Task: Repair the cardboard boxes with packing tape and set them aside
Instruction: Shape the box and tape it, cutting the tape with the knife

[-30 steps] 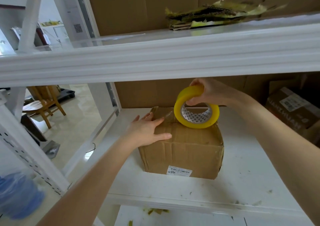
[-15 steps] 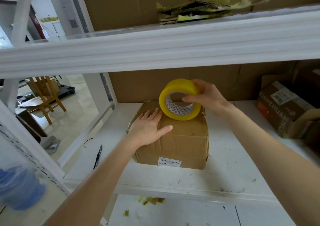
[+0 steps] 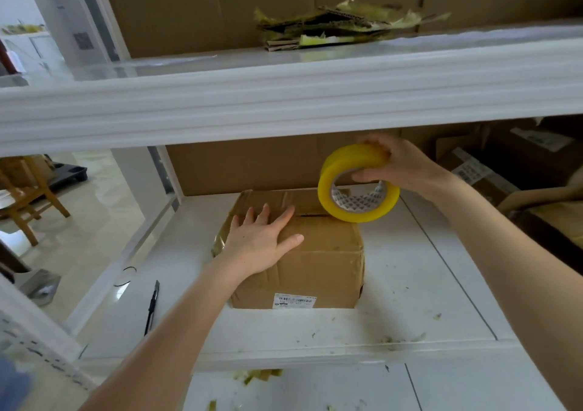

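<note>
— Can you read the label (image 3: pixel 295 301) on the box (image 3: pixel 318 253)?
— No, the print is too small. The left grip (image 3: pixel 262 243) covers part of the box's top, and the tape roll (image 3: pixel 353 161) hides its far right corner.
— And the right grip (image 3: pixel 407 166)?
— The roll hides part of its fingers. Whether tape runs from the roll to the box, I can't tell.
— The edges?
— The chair (image 3: pixel 28 196) is cut off at the left. The side boxes (image 3: pixel 473 171) are cut off at the right and lie in shadow. A blue blur (image 3: pixel 12 388) sits in the bottom left corner.
</note>
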